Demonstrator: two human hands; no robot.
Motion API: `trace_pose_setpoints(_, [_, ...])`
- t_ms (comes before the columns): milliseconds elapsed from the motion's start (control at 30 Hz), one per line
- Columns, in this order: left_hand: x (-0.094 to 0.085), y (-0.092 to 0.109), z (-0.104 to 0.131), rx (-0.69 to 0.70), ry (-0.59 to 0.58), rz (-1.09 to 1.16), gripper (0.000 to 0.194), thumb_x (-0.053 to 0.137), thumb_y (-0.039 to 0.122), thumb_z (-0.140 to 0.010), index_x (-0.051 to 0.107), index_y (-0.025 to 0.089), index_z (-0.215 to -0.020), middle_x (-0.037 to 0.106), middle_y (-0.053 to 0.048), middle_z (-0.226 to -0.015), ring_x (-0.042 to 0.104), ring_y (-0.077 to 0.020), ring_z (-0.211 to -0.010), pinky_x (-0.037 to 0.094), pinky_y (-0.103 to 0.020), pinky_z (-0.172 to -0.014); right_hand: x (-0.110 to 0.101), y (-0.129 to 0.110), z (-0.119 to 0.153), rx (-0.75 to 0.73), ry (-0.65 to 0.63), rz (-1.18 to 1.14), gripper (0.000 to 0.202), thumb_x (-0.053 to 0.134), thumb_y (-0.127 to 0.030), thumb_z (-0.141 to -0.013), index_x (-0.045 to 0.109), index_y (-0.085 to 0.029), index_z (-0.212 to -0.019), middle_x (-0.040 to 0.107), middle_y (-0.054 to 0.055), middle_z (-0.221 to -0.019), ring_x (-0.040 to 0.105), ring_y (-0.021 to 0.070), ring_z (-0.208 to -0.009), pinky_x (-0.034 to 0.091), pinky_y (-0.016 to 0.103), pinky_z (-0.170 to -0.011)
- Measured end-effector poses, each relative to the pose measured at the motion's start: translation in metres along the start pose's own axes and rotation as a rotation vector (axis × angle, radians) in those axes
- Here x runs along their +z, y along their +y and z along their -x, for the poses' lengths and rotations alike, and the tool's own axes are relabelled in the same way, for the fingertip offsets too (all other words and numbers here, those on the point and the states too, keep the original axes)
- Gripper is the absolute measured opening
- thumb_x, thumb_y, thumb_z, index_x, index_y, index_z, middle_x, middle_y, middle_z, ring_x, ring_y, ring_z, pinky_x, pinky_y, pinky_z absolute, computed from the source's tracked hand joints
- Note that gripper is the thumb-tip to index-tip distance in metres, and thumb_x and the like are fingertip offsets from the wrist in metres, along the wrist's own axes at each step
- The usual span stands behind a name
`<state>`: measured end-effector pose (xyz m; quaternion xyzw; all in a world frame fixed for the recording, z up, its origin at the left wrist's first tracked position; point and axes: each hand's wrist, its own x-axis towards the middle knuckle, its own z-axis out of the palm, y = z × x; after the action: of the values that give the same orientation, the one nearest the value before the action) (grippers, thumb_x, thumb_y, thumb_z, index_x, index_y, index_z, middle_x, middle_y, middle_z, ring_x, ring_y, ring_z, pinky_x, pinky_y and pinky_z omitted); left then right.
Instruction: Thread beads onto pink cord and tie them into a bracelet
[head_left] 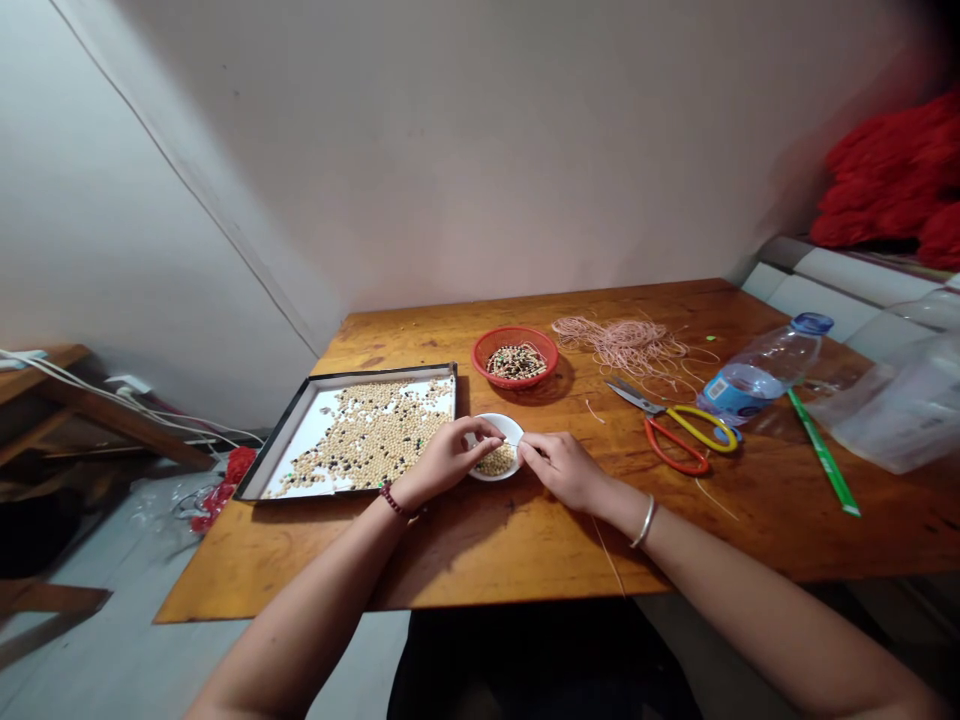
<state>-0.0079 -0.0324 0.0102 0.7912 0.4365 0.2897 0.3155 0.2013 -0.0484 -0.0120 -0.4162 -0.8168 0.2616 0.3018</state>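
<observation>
Over a small white bowl of pale beads, my two hands are close together. My left hand is closed in a pinch above the bowl's left side; whatever is between its fingertips is too small to name. At the bowl's right rim, my right hand pinches a thin cord, which trails from under the palm toward the table's front edge. Left of the bowl lies a shallow black-edged tray with many pale beads and some dark and green ones.
Behind the bowl stands a red basket of beads and cord. A tangle of pink cord, scissors, a tilted water bottle, a green strip and a clear plastic container occupy the wooden table's right side.
</observation>
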Motion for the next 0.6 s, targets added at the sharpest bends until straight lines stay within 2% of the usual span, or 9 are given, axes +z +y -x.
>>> trace_pose_setpoints(600, [-0.0005,0.0002,0.0006,-0.004,-0.008,0.013,0.024,0.060,0.039,-0.084,0.067,0.016,-0.085,0.067,-0.002,-0.084,0.053,-0.0105,-0.068,0.039,-0.021,-0.061,0.0009,-0.0001,-0.0012,0.000,0.015,-0.006,0.032,0.038,-0.030,-0.094,0.059,-0.018,-0.073,0.060,0.002,-0.064,0.054,0.0137,-0.060,0.033,0.023,-0.060])
